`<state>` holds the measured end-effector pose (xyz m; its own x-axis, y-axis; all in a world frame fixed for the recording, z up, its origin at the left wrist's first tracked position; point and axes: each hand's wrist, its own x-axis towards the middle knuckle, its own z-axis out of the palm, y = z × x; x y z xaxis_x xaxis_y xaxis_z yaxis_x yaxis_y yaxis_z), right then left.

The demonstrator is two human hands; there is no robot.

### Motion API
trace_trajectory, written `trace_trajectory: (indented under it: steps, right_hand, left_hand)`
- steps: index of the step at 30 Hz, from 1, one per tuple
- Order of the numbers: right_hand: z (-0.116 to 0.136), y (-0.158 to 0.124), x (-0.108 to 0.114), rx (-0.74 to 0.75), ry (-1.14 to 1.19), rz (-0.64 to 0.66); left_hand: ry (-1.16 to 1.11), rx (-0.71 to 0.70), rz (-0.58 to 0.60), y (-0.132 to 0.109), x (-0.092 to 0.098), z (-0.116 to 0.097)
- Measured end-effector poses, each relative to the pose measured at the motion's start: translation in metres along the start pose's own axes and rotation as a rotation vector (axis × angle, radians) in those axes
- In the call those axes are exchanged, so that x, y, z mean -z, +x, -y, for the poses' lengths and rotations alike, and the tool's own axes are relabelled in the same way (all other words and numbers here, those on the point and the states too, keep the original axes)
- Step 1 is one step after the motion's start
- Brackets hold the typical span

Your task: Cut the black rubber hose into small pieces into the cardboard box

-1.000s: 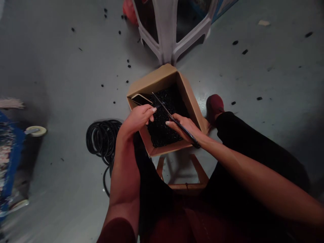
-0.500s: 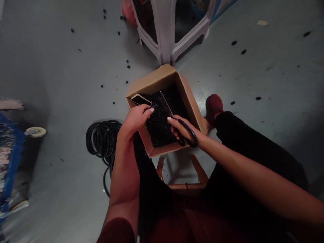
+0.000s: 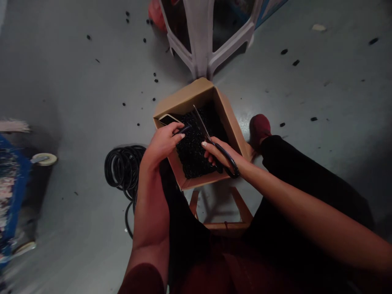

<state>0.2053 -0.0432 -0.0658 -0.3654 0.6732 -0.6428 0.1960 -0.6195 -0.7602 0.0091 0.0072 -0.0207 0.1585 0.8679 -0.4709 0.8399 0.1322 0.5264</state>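
My left hand is closed on a thin black ribbed tube, whose short end sticks out past the fingers over the box. My right hand grips black-handled scissors, and their steel blades point up and away, close to the tube end. Both hands are over an open cardboard box filled with small black cut pieces. A smartphone lies at the box's left corner, partly hidden by my left hand.
The box rests on a wooden stool between my dark-trousered knees. A coil of black tube lies on the floor to the left. Black bits are scattered across the grey floor. White plastic chair legs stand beyond the box.
The scissors have swung from a low slant to point more upright, and their blades have narrowed since the half-second frame. The tube end now shows beyond my left fingers.
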Motion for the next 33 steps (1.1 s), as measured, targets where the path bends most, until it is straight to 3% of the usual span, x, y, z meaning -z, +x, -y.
trace_trajectory:
  steps: [5, 15, 33]
  right_hand:
    - [0.002, 0.0, 0.001, -0.006, -0.038, -0.018]
    - [0.001, -0.005, -0.009, -0.088, 0.047, 0.104]
    - [0.01, -0.009, -0.004, -0.033, 0.037, 0.175]
  left_hand:
    - [-0.11, 0.053, -0.04, -0.001, 0.002, -0.001]
    - [-0.19, 0.04, -0.138, 0.001, 0.004, 0.001]
    - [-0.402, 0.034, -0.069, 0.003, -0.004, -0.008]
